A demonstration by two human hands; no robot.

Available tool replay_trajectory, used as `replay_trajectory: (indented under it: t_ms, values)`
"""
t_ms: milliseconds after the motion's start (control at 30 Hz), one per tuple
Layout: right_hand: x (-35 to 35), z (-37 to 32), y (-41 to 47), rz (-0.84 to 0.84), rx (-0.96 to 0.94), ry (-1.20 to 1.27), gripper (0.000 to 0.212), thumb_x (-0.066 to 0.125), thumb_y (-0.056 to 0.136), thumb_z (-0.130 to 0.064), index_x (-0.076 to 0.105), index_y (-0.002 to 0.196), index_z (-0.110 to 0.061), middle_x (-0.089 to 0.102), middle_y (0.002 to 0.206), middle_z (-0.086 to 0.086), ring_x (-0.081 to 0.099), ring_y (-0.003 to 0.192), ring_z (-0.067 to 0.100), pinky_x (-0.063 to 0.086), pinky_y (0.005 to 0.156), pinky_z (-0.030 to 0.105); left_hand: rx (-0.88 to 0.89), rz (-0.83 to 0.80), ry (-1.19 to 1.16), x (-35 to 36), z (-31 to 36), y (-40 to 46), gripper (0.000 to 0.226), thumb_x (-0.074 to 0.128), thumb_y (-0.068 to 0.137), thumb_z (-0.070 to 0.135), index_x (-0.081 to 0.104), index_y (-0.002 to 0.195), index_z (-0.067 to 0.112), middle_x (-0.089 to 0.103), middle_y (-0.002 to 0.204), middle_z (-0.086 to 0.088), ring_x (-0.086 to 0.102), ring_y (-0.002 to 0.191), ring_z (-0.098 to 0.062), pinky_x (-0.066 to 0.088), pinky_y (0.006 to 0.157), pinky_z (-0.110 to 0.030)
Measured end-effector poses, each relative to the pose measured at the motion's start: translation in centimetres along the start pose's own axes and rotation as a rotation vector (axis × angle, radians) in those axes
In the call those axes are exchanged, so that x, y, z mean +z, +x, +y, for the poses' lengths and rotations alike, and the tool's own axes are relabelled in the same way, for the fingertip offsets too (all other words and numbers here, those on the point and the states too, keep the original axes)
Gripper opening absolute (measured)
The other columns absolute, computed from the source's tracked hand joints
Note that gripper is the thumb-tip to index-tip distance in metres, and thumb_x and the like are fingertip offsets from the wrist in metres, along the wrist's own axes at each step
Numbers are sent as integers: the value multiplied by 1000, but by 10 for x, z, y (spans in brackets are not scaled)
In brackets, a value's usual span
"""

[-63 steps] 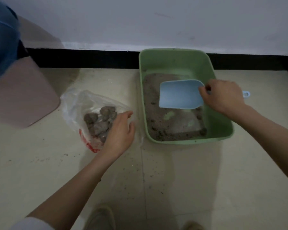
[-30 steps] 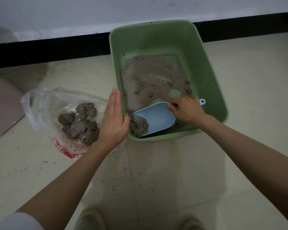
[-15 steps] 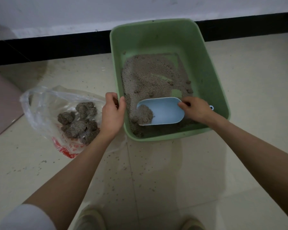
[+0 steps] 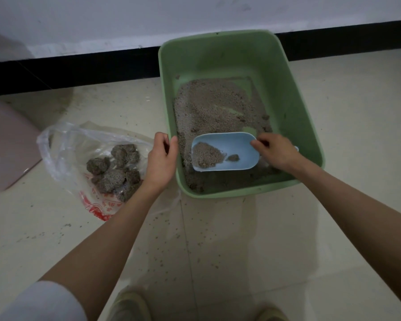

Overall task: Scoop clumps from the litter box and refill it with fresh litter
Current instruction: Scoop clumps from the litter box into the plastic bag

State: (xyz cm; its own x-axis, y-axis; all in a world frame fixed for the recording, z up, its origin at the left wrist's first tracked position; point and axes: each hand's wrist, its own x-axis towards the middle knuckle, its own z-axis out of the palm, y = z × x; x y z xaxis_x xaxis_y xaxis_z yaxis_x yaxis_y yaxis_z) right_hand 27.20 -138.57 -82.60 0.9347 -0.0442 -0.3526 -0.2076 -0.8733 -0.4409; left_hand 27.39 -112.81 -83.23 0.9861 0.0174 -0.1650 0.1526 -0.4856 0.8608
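A green litter box [image 4: 294,93] stands on the tiled floor against the wall, with a thin layer of grey litter [image 4: 213,105] inside. My right hand [image 4: 273,151] grips the handle of a light blue scoop [image 4: 236,144], held over the box's near end. The scoop carries loose litter and one small clump [image 4: 232,157]. My left hand [image 4: 160,161] grips the box's left rim, thumb over the edge. To the left lies a clear plastic bag [image 4: 63,144] with red print, holding several dark clumps [image 4: 116,167].
A pinkish bin [image 4: 7,144] stands at the far left. A black skirting board [image 4: 79,68] runs along the white wall. Litter grains are scattered over the floor [image 4: 195,239] in front of the box. My shoes [image 4: 127,304] show at the bottom edge.
The scoop has risen from the box's near-left corner and moved right, and its load has spread into loose litter and a small clump. My left hand went from flat against the box to gripping its rim.
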Motion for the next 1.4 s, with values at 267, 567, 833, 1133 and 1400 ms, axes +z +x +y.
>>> replay_trajectory:
  t_ms: [267, 567, 833, 1133, 1400]
  values:
    - [-20, -11, 3, 37, -137, -248, 28, 45, 96, -31, 47, 74, -14, 52, 74, 5, 49, 73, 25, 32, 75, 35, 3, -9, 14, -1, 1, -1, 31, 37, 99, 26, 24, 71, 22, 27, 60, 3, 30, 42, -2, 27, 45, -19]
    - [0, -42, 11, 42, -158, -276, 28, 43, 97, -30, 57, 82, -11, 50, 77, 3, 45, 75, 22, 35, 87, 38, -2, 5, 40, -2, 6, -4, 25, 37, 99, 26, 28, 81, 12, 28, 60, 2, 29, 45, -5, 28, 45, -18]
    - [18, -16, 13, -86, 22, 85, 36, 43, 98, -23, 41, 63, -14, 41, 61, 4, 39, 61, 20, 23, 54, 30, -4, -5, 20, -1, 5, -4, 24, 36, 99, 26, 29, 82, 10, 29, 61, 3, 28, 51, -10, 27, 45, -18]
    - [25, -29, 18, -28, 53, 238, 42, 42, 99, -22, 36, 58, -20, 37, 59, -1, 32, 52, 11, 23, 50, 27, -22, -14, 45, -2, 5, -3, 25, 35, 99, 29, 29, 85, 9, 30, 63, 2, 30, 54, -12, 26, 56, -33]
    - [10, -22, 16, 44, 85, 164, 40, 43, 98, -19, 37, 59, -12, 36, 57, 2, 31, 56, 15, 20, 50, 30, -30, -36, 44, -3, 6, -3, 26, 32, 100, 31, 26, 78, 18, 28, 63, 3, 28, 53, -12, 25, 52, -31]
